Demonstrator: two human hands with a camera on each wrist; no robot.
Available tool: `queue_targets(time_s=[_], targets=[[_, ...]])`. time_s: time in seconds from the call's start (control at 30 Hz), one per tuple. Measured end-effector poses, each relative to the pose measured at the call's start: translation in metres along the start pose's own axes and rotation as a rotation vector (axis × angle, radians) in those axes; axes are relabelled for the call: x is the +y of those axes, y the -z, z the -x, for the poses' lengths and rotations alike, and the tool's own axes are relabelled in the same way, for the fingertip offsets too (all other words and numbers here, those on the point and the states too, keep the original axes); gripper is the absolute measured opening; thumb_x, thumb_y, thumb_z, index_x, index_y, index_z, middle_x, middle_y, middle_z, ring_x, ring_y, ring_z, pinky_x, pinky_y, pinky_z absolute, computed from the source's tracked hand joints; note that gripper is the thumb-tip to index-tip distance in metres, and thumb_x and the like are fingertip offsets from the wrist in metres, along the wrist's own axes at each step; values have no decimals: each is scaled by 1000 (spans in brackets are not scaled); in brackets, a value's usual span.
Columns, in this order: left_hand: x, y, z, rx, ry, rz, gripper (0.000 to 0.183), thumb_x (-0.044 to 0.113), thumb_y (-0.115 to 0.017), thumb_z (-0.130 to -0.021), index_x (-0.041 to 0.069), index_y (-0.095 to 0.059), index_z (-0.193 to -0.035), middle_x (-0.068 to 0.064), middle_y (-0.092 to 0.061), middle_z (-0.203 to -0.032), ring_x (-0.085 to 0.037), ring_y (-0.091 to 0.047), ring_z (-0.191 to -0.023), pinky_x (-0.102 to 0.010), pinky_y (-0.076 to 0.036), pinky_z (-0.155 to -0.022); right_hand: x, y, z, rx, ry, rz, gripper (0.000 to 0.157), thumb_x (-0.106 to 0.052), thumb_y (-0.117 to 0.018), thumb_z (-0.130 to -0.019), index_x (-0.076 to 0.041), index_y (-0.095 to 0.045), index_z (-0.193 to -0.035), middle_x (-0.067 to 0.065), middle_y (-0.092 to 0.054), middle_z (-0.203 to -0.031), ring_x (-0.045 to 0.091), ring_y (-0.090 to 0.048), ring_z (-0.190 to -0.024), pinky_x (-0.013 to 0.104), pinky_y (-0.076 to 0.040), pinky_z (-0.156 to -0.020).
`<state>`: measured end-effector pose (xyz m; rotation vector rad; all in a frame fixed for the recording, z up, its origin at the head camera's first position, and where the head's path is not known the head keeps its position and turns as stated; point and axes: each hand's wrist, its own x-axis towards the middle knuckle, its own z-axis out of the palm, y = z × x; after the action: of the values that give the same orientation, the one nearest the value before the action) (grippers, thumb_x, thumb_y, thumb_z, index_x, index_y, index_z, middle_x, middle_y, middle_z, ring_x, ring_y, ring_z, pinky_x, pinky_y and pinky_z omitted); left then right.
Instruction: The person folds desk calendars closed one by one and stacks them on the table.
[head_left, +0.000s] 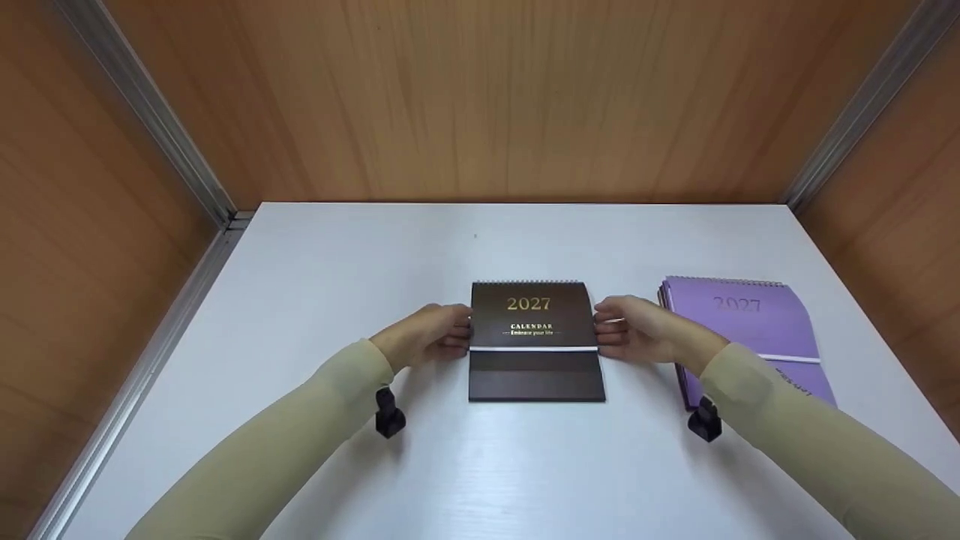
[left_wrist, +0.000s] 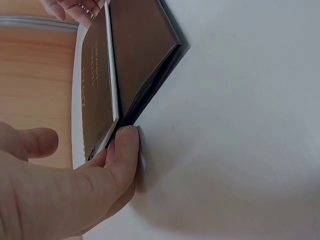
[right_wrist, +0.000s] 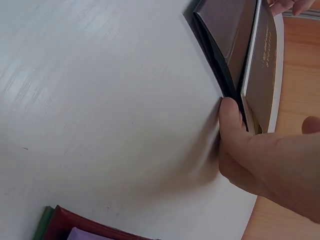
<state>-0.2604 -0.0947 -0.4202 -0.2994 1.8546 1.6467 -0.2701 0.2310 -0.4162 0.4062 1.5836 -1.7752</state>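
Note:
A dark brown 2027 desk calendar [head_left: 534, 319] lies on the white table, its spiral binding at the far edge and a white page edge across its middle. My left hand [head_left: 431, 335] touches its left side with the fingertips. In the left wrist view, the thumb of the left hand [left_wrist: 75, 185] is lifted apart from the cover. Against the calendar's right side rest the fingers of my right hand [head_left: 645, 330]. The right wrist view shows the right hand [right_wrist: 270, 155] beside the slightly gaping layers of the brown calendar [right_wrist: 227, 30], with its thumb apart.
A purple 2027 calendar [head_left: 739, 315] tops a stack at the right, partly under my right forearm. Dark red [right_wrist: 80, 220] and green [right_wrist: 42, 222] covers show beneath it. Wooden panels [head_left: 510, 97] with metal corner rails [head_left: 150, 97] bound the white table [head_left: 337, 247].

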Motion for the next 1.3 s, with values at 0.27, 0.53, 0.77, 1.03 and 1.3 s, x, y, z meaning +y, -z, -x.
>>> queue_targets(time_s=[0.27, 0.53, 0.77, 1.03, 1.3], targets=[[-3, -3, 0, 49, -17, 10, 51, 23, -48, -97, -9, -46, -137, -19, -54, -134, -27, -57, -117, -34, -49, -100, -2, -1, -3, 28, 11, 82, 28, -24, -46, -97, -3, -41, -116, 6, -40, -103, 16, -42, -93, 33, -43, -98], [-6, -7, 0, 82, -32, 23, 46, 17, -51, -93, -7, -51, -132, -18, -57, -132, -26, -59, -115, -32, -50, -97, -1, 1, -4, 36, 16, 78, 30, -22, -47, -97, -3, -41, -119, 8, -43, -110, 18, -46, -100, 34, -41, -103], [-8, -8, 0, 86, -39, 58, 47, 13, -54, -94, -10, -48, -134, -21, -54, -135, -27, -58, -120, -32, -49, -99, 2, -2, -2, 8, 67, 124, 17, -12, -50, -96, 0, -47, -109, 6, -56, -96, 14, -55, -88, 31, -47, -97], [-13, -11, -4, 110, -63, 61, 43, 9, -55, -93, -13, -50, -130, -22, -59, -128, -27, -60, -117, -32, -49, -100, 11, 2, -8, -48, 201, 204, 8, 2, -47, -94, -4, -42, -91, -3, -39, -70, 8, -35, -65, 23, -35, -62], [-18, -14, -10, 177, -107, 18, 39, 10, -59, -89, -8, -59, -124, -16, -66, -120, -23, -62, -113, -33, -50, -98, 17, 2, -8, 71, 227, 326, 49, -1, -54, -93, 6, -34, -137, 9, -55, -105, 12, -55, -87, 23, -50, -78]])
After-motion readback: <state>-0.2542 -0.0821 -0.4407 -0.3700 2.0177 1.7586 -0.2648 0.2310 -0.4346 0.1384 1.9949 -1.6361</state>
